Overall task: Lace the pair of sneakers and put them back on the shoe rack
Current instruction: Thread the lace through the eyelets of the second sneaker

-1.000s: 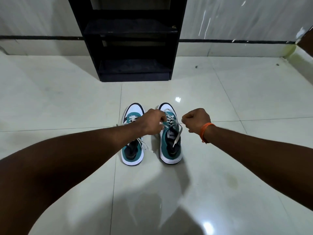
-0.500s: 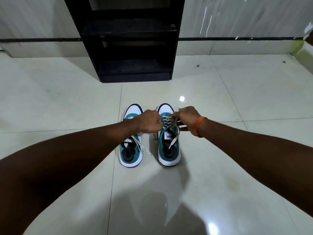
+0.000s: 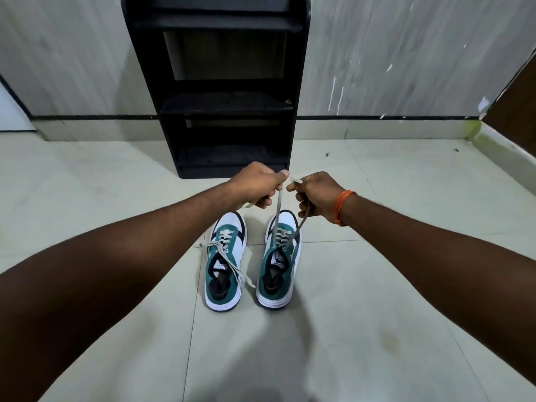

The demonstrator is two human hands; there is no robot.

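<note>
Right sneaker point(image 3: 279, 265), on the floor point(image 3: 377, 285) below and just nearer than both hands, with its two lace ends point(image 3: 279, 208) drawn up taut from the top eyelets. Left hand point(image 3: 261, 185) pinches one end between thumb and fingers; right hand point(image 3: 317, 195), with an orange band point(image 3: 343, 206) at the wrist, is clenched on the other. The hands are near each other but apart. Half a second earlier both hands sat low against the shoe's tongue; they have since risen well clear of it, pulling the lace straight. Judged from this, the crossings are being snugged and the ends evened, so a knot is probably next. Left sneaker point(image 3: 224, 262), below the left hand, lies beside its mate, laces point(image 3: 229, 256) threaded but loose and trailing onto the floor. The rack point(image 3: 229, 105) stands beyond both hands, against the wall; its shelves hold no shoes yet.
</note>
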